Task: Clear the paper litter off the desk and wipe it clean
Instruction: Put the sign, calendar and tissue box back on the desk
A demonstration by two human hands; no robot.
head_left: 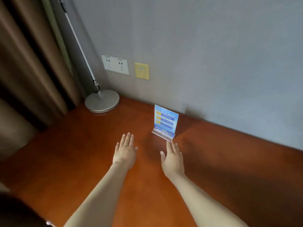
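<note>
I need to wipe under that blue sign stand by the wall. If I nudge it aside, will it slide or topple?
The sign stand would probably tip rather than slide if pushed high: its upright card is tall over a narrow clear base. Pushed low at the base, it likely glides, since the desk looks smooth and glossy. It seems light, so the right hand alone could lift it.

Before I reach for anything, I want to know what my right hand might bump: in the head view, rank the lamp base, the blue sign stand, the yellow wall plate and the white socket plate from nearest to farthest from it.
From the right hand:
1. Blue sign stand, just beyond the fingertips.
2. Lamp base, far left on the desk.
3. Yellow wall plate, on the wall.
4. White socket plate, on the wall, further left.
</note>
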